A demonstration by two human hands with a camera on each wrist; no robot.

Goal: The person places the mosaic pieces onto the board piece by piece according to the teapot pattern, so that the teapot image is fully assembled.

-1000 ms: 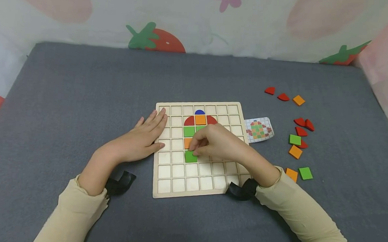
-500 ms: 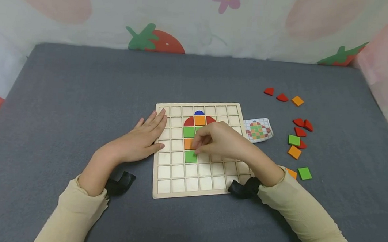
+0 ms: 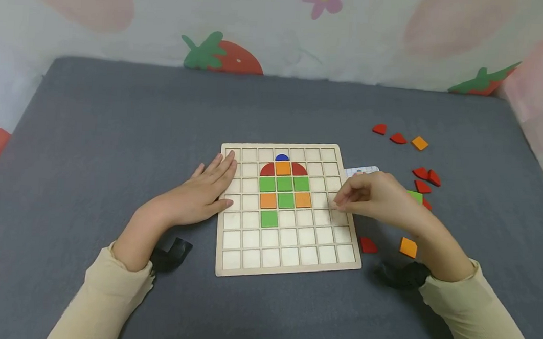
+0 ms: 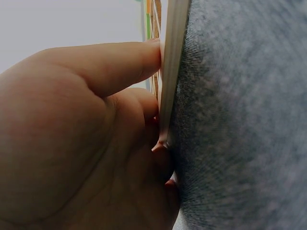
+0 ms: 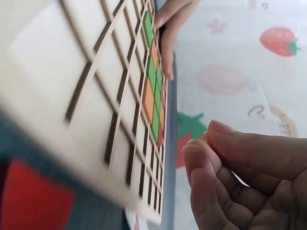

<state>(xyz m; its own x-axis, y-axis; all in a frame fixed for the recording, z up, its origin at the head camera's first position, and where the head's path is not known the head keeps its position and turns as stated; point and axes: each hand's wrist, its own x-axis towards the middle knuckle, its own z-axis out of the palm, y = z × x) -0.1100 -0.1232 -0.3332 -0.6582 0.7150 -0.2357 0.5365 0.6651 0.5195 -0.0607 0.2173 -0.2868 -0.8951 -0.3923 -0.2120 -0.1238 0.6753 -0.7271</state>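
A square wooden grid board (image 3: 251, 237) lies on the table. My left hand (image 3: 201, 191) rests on its left edge with fingers spread; the left wrist view shows the thumb (image 4: 120, 64) on the board's rim. Flat tiles sit in several cells: a blue half-round tile (image 3: 282, 158), two red ones beside an orange square (image 3: 283, 168), and green squares with orange ones below. My right hand (image 3: 373, 198) hovers over the board's right edge, its fingers loosely bent. Between its thumb and fingertips (image 5: 202, 179) nothing shows in the right wrist view.
Loose red wedges (image 3: 398, 139), orange squares (image 3: 408, 247) and a partly covered green square (image 3: 415, 196) lie right of the board. A printed pattern card (image 3: 362, 170) is mostly hidden behind my right hand. A patterned curtain (image 3: 351, 45) hangs behind the table.
My right hand has moved right, away from the coloured tiles, uncovering green and orange squares and a red wedge beside the board. It now covers most of the card. My left hand stays put.
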